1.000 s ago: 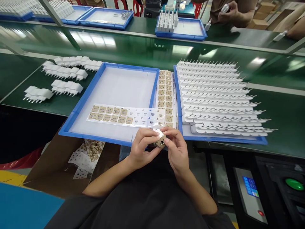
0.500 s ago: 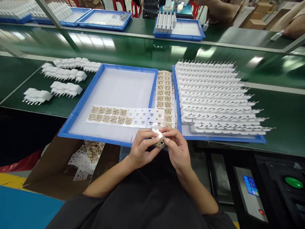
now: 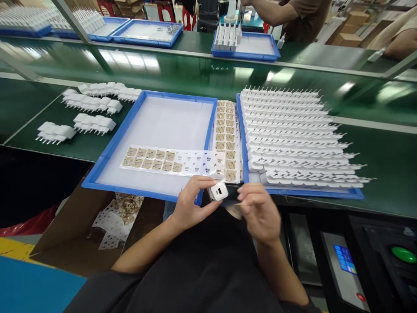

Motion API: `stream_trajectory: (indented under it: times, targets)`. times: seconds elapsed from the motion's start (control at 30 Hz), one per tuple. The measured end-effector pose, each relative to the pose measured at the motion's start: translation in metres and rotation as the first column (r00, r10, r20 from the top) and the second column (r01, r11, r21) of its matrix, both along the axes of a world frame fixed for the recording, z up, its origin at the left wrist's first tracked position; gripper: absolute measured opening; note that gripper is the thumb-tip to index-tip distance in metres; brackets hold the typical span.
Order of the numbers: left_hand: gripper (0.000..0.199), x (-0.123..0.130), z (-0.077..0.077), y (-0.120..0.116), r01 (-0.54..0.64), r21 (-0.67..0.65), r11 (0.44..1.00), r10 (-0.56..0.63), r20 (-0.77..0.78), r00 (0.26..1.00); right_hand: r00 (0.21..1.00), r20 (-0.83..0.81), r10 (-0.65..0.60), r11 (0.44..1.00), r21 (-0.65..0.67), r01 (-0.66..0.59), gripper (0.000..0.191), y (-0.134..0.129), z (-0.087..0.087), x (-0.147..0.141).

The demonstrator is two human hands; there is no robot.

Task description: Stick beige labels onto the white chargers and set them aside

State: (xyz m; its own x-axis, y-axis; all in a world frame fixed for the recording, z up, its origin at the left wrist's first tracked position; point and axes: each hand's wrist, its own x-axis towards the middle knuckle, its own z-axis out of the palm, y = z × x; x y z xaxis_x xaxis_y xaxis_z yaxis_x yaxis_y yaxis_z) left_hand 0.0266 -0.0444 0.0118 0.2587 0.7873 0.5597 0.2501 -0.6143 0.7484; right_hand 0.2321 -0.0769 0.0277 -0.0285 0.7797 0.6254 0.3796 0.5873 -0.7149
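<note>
My left hand (image 3: pixel 193 202) is closed around a white USB charger plug (image 3: pixel 219 191), whose face with two port openings points towards me. Just to its right, my right hand (image 3: pixel 261 211) pinches a thin tan sticker backing (image 3: pixel 235 210), blurred by motion and apart from the charger. Beyond my hands, a sheet of tan stickers (image 3: pixel 156 160) lies across the blue tray (image 3: pixel 172 117); its right part is bare white liner. More sticker sheets (image 3: pixel 225 130) are stacked between this tray and the charger-filled tray.
On the right, a blue tray (image 3: pixel 302 191) holds rows of white chargers (image 3: pixel 289 134). Several charger groups (image 3: pixel 94 123) lie on the green bench at left. A cardboard box (image 3: pixel 74 234) with discarded liners stands below. Across the bench, another person's arm (image 3: pixel 273 13) shows.
My right hand has moved right, away from the charger, carrying the tan backing off its face. The charger's white port face now shows. My left hand still holds it.
</note>
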Motion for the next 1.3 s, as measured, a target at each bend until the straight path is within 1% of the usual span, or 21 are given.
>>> stream_trajectory:
  times: [0.03,0.07,0.1,0.13,0.17,0.23,0.27,0.33,0.4,0.47,0.53,0.6,0.67,0.73,0.77,0.83,0.87,0.93,1.0,1.13,1.3]
  targets:
    - [0.038,-0.002,0.000,0.001,-0.010,-0.030,0.999,0.010,0.000,1.000,0.996,0.017,-0.092,0.996,0.008,0.092,0.008,0.002,0.001,0.009]
    - [0.038,-0.004,-0.001,0.002,-0.022,-0.058,0.998,0.022,-0.001,1.000,0.974,0.089,-0.208,0.978,0.024,0.206,0.008,0.004,0.002,0.018]
    - [0.038,-0.007,-0.001,0.004,-0.033,-0.080,0.996,0.033,-0.005,0.999,0.925,0.208,-0.319,0.948,0.055,0.315,0.007,0.008,0.003,0.027]
    - [0.037,-0.009,-0.001,0.005,-0.044,-0.095,0.995,0.043,-0.010,0.999,0.845,0.349,-0.405,0.913,0.099,0.396,0.005,0.012,0.003,0.035]
    - [0.037,-0.011,-0.001,0.007,-0.054,-0.104,0.993,0.053,-0.015,0.999,0.751,0.480,-0.454,0.885,0.143,0.444,0.003,0.016,0.003,0.041]
    - [0.037,-0.016,-0.001,0.011,-0.077,-0.111,0.991,0.075,-0.029,0.997,0.588,0.658,-0.470,0.859,0.189,0.475,0.006,0.022,0.001,0.048]
    - [0.038,-0.018,-0.002,0.013,-0.092,-0.113,0.989,0.088,-0.035,0.995,0.538,0.708,-0.459,0.856,0.190,0.481,0.009,0.024,0.000,0.050]
    - [0.041,-0.025,-0.004,0.016,-0.131,-0.117,0.985,0.126,-0.047,0.991,0.481,0.757,-0.442,0.849,0.180,0.497,0.013,0.025,-0.002,0.049]
    - [0.044,-0.035,-0.006,0.019,-0.178,-0.119,0.977,0.171,-0.059,0.983,0.463,0.745,-0.480,0.831,0.218,0.511,0.013,0.024,-0.003,0.048]
    - [0.046,-0.048,-0.006,0.026,-0.242,-0.121,0.963,0.235,-0.072,0.969,0.477,0.684,-0.551,0.807,0.293,0.512,0.010,0.021,-0.003,0.047]
    - [0.045,-0.065,-0.003,0.037,-0.328,-0.117,0.937,0.318,-0.093,0.943,0.527,0.616,-0.585,0.801,0.338,0.493,0.007,0.019,-0.003,0.045]
    - [0.044,-0.084,0.004,0.055,-0.411,-0.089,0.907,0.399,-0.128,0.908,0.617,0.561,-0.552,0.833,0.327,0.447,0.009,0.016,-0.003,0.036]
    - [0.044,-0.103,0.011,0.082,-0.457,-0.039,0.889,0.443,-0.188,0.877,0.733,0.520,-0.440,0.898,0.270,0.347,0.013,0.014,-0.006,0.018]
    - [0.047,-0.121,0.019,0.116,-0.471,-0.013,0.882,0.452,-0.260,0.853,0.831,0.494,-0.257,0.964,0.191,0.185,0.016,0.011,-0.010,-0.007]
    - [0.049,-0.129,0.023,0.135,-0.475,-0.026,0.879,0.448,-0.294,0.844,0.860,0.486,-0.156,0.984,0.151,0.093,0.018,0.011,-0.012,-0.021]
    - [0.052,-0.142,0.027,0.174,-0.511,-0.075,0.856,0.454,-0.363,0.814,0.880,0.475,0.008,0.994,0.092,-0.059,0.020,0.011,-0.018,-0.048]
    - [0.053,-0.148,0.028,0.192,-0.538,-0.104,0.837,0.459,-0.401,0.792,0.881,0.469,0.060,0.991,0.076,-0.108,0.021,0.012,-0.021,-0.060]
    - [0.054,-0.158,0.028,0.226,-0.592,-0.139,0.794,0.480,-0.454,0.751,0.880,0.459,0.121,0.984,0.062,-0.167,0.021,0.016,-0.027,-0.076]
    - [0.052,-0.165,0.026,0.256,-0.629,-0.149,0.763,0.502,-0.477,0.721,0.877,0.457,0.145,0.979,0.063,-0.195,0.019,0.020,-0.032,-0.084]
    - [0.048,-0.173,0.019,0.307,-0.681,-0.154,0.716,0.537,-0.502,0.678,0.871,0.468,0.150,0.974,0.081,-0.211,0.016,0.029,-0.041,-0.083]
    - [0.049,-0.168,0.016,0.360,-0.729,-0.171,0.663,0.572,-0.512,0.641,0.873,0.466,0.147,0.973,0.090,-0.212,0.015,0.035,-0.042,-0.080]
